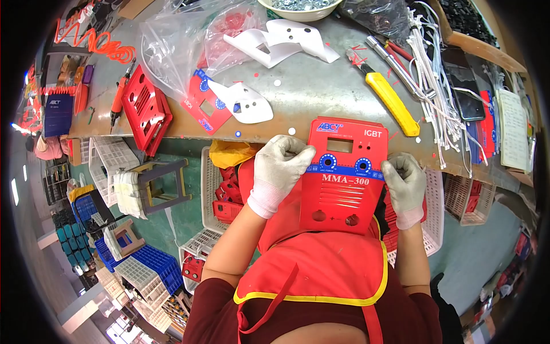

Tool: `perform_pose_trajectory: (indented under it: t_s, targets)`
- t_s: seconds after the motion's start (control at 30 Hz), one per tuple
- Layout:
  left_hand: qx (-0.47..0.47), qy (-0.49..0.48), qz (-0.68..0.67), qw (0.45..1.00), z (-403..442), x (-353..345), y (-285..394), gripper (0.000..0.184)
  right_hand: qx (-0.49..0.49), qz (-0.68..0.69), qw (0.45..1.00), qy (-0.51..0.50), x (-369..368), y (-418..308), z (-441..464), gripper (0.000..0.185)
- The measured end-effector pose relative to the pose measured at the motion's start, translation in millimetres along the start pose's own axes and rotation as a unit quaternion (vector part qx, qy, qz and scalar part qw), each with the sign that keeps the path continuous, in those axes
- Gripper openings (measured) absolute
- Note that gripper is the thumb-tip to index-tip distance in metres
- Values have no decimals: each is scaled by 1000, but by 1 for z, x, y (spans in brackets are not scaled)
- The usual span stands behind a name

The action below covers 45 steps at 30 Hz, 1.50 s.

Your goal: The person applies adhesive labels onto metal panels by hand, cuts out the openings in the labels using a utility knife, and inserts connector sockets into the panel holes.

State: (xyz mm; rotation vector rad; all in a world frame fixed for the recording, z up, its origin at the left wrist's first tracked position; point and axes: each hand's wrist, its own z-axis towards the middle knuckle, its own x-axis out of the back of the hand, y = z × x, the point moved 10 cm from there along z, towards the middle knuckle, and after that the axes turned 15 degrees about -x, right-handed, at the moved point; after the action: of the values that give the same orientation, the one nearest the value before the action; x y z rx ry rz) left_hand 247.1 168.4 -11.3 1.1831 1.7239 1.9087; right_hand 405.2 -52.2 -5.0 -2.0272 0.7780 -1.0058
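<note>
A red welding machine front panel (345, 200) with a blue stripe, two dial scales and "MMA-300" lettering leans upright between the bench edge and my apron. My left hand (281, 169), in a whitish glove, is closed with its fingertips at the panel's left edge. On the opposite edge my right hand (405, 182), gloved as well, has its fingers curled in a pinch. Part of each grip is hidden behind the fingers. On the bench beyond lie a red printed label (207, 119) and curled white backing paper (252, 108).
Another red panel (146, 109) sits at the bench's left edge beside an orange screwdriver (118, 97). A yellow utility knife (392, 103), white cable ties (427, 86) and a bowl of screws (301, 10) are on the metal bench (309, 86). Crates flank my lap.
</note>
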Motion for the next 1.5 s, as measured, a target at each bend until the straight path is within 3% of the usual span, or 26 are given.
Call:
perform_pose_trajectory:
  t_s: [1.2, 1.27, 1.3, 1.37, 1.43, 1.5]
  targets:
    - [14, -3, 7, 1000, 0, -1, -2, 20, 7, 3, 1000, 1, 0, -2, 0, 19]
    - [-38, -35, 138, 989, 3, 0, 16, 21, 18, -14, 1000, 11, 0, -3, -1, 19]
    - [-39, -36, 135, 989, 4, 0, 21, 21, 27, -32, 999, 22, 1, -5, -2, 21]
    - [-95, -77, 300, 946, 8, -3, 40, 20, 12, -89, 996, 24, 0, -6, -2, 23]
    - [-90, -89, 344, 930, 7, -4, 39, 23, -2, -145, 989, 25, 3, -7, -3, 27]
    - [-84, -98, 392, 911, 3, -5, 38, 26, 68, -293, 943, 139, 18, -29, -10, 43]
